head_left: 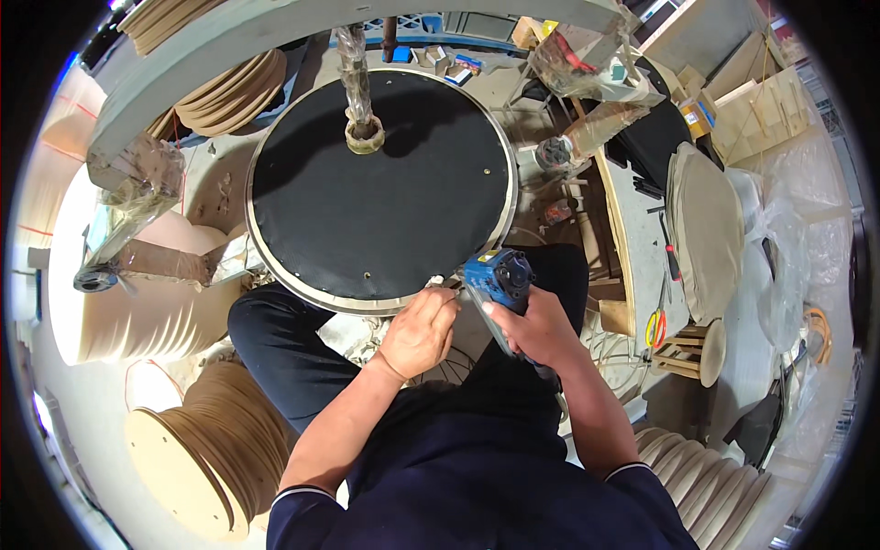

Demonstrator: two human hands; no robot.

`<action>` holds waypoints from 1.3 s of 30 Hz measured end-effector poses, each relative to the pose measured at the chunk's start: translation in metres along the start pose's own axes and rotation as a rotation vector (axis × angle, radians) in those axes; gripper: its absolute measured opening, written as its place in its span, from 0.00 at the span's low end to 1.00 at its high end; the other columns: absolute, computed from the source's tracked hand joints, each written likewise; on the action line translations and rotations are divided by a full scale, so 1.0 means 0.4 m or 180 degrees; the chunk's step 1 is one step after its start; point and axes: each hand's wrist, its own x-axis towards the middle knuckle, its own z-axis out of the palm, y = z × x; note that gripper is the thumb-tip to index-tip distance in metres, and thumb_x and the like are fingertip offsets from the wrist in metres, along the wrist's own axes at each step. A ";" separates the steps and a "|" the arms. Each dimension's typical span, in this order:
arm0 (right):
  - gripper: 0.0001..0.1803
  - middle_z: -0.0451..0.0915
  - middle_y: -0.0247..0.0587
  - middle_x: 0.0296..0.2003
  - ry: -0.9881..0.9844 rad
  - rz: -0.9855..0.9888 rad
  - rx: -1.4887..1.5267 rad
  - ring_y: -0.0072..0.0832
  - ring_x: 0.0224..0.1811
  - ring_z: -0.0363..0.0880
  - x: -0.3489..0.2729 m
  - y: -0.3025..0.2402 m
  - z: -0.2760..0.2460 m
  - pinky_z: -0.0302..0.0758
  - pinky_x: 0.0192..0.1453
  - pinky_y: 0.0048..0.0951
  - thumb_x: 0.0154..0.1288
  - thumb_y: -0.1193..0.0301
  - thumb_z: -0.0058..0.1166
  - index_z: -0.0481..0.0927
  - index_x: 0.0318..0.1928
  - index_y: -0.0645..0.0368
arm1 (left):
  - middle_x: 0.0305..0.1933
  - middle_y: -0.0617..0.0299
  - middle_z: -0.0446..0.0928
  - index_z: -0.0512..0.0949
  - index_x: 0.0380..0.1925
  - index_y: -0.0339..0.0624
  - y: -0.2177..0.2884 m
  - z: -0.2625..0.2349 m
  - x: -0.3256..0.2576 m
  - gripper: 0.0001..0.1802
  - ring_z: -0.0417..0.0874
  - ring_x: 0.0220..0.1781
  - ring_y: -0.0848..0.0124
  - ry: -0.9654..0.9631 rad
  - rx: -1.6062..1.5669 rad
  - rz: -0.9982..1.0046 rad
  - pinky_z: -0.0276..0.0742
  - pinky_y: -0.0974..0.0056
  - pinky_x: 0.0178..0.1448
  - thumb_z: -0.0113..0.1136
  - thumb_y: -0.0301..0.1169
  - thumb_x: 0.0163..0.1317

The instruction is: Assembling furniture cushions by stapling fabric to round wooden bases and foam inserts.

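1. Disc [380, 183]: large round panel with a black face and a pale wooden rim, lying flat on a stand in front of the seated person; a wrapped post [357, 82] rises from a collar near its far centre.
2. Power tool [497, 278]: blue hand-held driver or stapler (which one cannot be told), held at the disc's near-right edge. Its long axis runs from the near right toward the far left, with the nose aimed at the rim.
3. Right hand [539, 328]: clenched around the tool's grip, wrist behind it.
4. Left hand [420, 332]: curled over the near rim just left of the tool, fingertips touching the edge; it seems to pinch something small and pale there, too small to name.
5. Step in hand, as judged: fastening along the rim, one point at a time. The next move calls for the nose seated squarely on the edge, with the left fingers kept beside its line, not under it.
6. Surroundings: spools of wooden strip [206, 449] at near left; red-handled scissors [655, 327] on the bench at right.
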 end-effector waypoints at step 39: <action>0.19 0.78 0.34 0.19 -0.0033 0.0109 -0.0171 0.21 0.19 0.78 0.002 -0.013 0.018 0.73 0.25 0.29 0.71 0.58 0.64 0.82 0.44 0.65 | 0.55 0.54 0.81 0.85 0.53 0.39 -0.032 -0.099 -0.122 0.23 0.83 0.59 0.52 0.0526 0.0619 -0.0796 0.80 0.51 0.68 0.75 0.25 0.55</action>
